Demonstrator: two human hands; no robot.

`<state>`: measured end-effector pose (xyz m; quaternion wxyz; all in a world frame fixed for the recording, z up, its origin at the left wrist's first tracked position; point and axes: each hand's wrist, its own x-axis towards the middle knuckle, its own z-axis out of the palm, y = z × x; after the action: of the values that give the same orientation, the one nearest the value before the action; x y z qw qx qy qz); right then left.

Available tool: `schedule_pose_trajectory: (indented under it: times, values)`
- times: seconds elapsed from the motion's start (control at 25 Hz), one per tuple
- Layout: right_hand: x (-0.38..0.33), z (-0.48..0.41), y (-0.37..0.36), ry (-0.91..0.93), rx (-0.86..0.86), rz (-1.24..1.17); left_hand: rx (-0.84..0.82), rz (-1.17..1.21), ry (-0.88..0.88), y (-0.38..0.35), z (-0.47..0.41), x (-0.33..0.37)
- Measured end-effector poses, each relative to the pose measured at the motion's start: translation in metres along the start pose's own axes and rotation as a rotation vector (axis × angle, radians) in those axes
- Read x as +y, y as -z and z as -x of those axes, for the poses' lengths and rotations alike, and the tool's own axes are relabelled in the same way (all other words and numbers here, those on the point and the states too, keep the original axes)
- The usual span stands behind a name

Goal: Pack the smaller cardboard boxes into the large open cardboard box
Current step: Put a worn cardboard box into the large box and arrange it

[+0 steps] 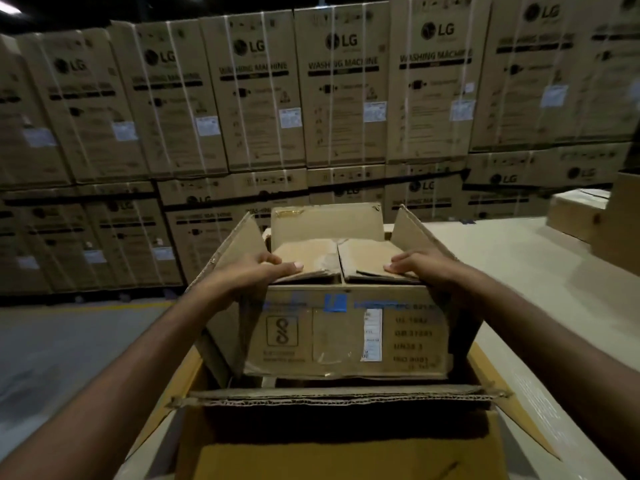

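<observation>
Large box (329,398) is cropped below; left hand (256,271), right hand (426,268) clutch small box (346,334).

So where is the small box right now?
Middle of the head view: the left hand and right hand hold the small box over the large open box.

Pale work surface (512,271), large open cardboard box (346,431) at its near edge, more cartons (578,216) far right
</observation>
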<state>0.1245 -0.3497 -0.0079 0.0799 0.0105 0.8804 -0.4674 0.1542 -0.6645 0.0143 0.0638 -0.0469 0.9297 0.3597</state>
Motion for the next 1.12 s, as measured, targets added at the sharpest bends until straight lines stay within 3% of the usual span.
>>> schedule_pose_trajectory:
  times: [0.12, 0.36, 0.56, 0.72, 0.92, 1.0, 1.12]
  values:
    - [0.011, -0.011, -0.02, -0.072, -0.041, 0.015, -0.031, -0.035, 0.047, -0.015, -0.026, -0.02]
    - [0.034, -0.043, -0.048, -0.017, -0.04, 0.264, -0.134, -0.194, 0.045, -0.035, -0.062, -0.05]
    - [0.071, -0.054, -0.087, -0.104, -0.318, 0.795, -0.483, -0.602, -0.022, -0.077, -0.064, -0.069]
    - [0.066, -0.059, -0.08, -0.112, -0.411, 0.866, -0.512, -0.701, -0.079, -0.073, -0.074, -0.072]
    - [0.017, -0.066, -0.085, -0.014, -0.558, 0.995, -0.492, -0.59, -0.426, -0.078, -0.075, -0.055]
    - [0.002, -0.073, -0.097, 0.033, -0.623, 0.974, -0.467, -0.591, -0.614, -0.086, -0.069, -0.045]
    - [-0.011, -0.079, -0.113, 0.084, -0.621, 0.888, -0.409, -0.673, -0.761, -0.093, -0.06, -0.038]
